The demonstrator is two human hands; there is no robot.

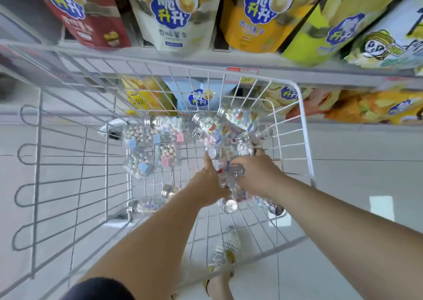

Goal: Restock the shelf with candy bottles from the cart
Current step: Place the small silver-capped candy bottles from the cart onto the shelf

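- Both hands reach down into a white wire cart (304, 125).
- The left hand (209, 185) and right hand (258, 173) close together around a cluster of candy bottles (231, 162).
- More bottles lie ahead and left.
- Beyond the hands, a shelf (320, 75) carries snack bags (174, 13); underneath lies pale tiled floor (357, 180).

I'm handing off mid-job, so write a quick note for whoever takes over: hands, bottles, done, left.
Left hand and right hand: both down in the wire cart, fingers closed around a cluster of candy bottles.
More bottles lie loose on the cart floor, e.g. one near the front and a pile at the far end.
Done: no candy bottles visible on the shelf, only snack bags.
Left: lift the cluster out, shelve, repeat.
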